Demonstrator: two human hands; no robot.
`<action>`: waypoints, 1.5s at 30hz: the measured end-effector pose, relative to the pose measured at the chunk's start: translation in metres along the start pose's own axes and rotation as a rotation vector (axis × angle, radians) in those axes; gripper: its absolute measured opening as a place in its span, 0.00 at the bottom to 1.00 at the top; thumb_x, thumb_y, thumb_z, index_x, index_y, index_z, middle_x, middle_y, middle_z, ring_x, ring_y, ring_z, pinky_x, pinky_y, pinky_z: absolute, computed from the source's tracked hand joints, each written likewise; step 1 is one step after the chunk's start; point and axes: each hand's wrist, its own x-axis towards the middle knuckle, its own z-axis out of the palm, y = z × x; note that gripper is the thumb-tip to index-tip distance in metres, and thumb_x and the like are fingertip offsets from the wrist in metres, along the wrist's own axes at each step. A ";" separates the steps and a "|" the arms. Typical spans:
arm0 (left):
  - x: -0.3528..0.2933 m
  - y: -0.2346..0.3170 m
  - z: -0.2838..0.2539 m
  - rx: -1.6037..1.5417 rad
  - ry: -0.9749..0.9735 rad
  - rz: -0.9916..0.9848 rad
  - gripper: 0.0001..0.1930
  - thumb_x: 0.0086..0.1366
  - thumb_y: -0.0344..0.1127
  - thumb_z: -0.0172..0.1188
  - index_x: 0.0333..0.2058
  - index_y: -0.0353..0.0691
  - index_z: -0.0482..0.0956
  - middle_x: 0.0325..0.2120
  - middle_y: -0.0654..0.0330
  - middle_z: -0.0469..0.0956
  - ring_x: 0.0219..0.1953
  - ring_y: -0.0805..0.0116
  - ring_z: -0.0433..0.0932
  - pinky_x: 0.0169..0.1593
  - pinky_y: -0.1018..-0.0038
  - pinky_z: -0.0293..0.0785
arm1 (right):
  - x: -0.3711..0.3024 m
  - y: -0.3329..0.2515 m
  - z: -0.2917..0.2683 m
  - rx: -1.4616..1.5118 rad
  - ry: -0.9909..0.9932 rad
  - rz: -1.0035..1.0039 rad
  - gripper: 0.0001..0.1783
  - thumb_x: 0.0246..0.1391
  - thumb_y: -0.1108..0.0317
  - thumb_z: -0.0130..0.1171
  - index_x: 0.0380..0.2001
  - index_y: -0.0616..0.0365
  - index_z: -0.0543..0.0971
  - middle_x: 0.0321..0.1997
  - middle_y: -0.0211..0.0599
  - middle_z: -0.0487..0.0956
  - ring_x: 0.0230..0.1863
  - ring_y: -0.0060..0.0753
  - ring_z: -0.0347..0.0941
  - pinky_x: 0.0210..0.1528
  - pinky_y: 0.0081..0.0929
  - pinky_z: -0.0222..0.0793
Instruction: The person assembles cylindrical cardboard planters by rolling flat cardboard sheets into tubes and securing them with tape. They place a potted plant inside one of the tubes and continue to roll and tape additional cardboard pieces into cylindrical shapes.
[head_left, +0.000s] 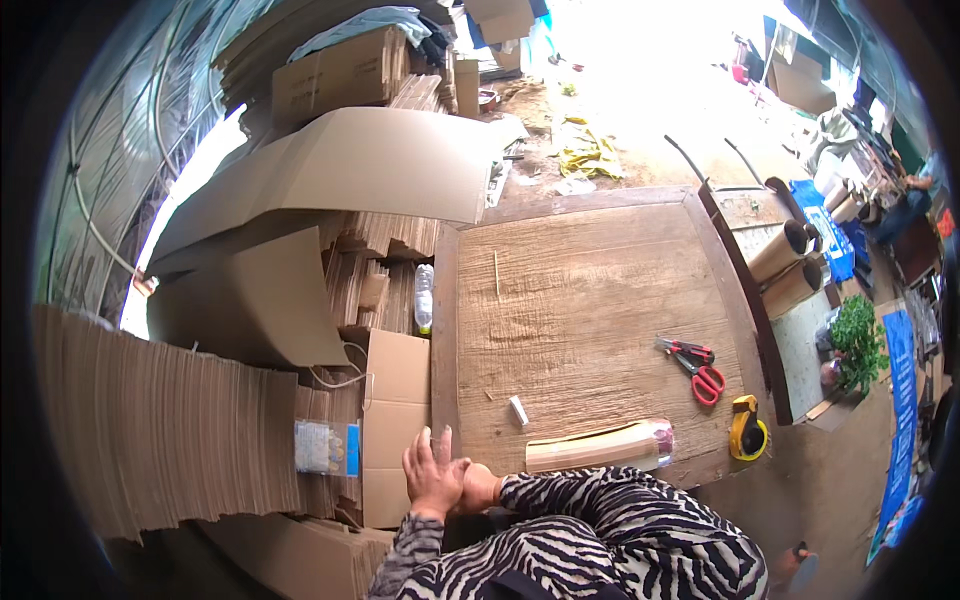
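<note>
left hand (432, 472): fingers spread, flat on box (395, 425), gripping nothing
right hand (478, 490): tucked against left wrist, grip unclear
tip: judging by this, slide box onto table (580, 300), clear of scissors (692, 366)

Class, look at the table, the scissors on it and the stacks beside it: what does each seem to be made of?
Table: bare, worn wood, with visible grain and a plank frame.
Scissors: handles probably red plastic, glossy; blades look metal.
Stacks: brown corrugated cardboard, matt, layered sheet edges showing.
</note>
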 end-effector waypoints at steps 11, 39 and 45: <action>0.014 -0.041 0.019 -0.810 0.336 0.096 0.38 0.72 0.59 0.46 0.67 0.33 0.57 0.62 0.44 0.66 0.56 0.49 0.74 0.62 0.62 0.67 | 0.020 -0.004 0.004 -0.123 0.087 -0.035 0.28 0.38 0.58 0.73 0.46 0.51 0.78 0.48 0.41 0.78 0.48 0.47 0.76 0.48 0.40 0.74; -0.084 0.020 0.023 -0.908 -0.449 0.318 0.46 0.41 0.53 0.77 0.57 0.41 0.67 0.51 0.47 0.73 0.54 0.48 0.74 0.58 0.59 0.71 | -0.175 -0.045 0.038 1.016 0.890 0.616 0.37 0.44 0.71 0.69 0.59 0.54 0.66 0.45 0.37 0.75 0.43 0.28 0.73 0.45 0.26 0.73; 0.013 0.052 0.020 -0.779 0.061 0.474 0.21 0.51 0.32 0.70 0.44 0.39 0.73 0.39 0.53 0.74 0.43 0.52 0.75 0.49 0.58 0.73 | -0.204 0.017 -0.043 0.817 1.023 0.475 0.39 0.44 0.72 0.67 0.61 0.58 0.65 0.48 0.38 0.73 0.43 0.26 0.73 0.44 0.24 0.74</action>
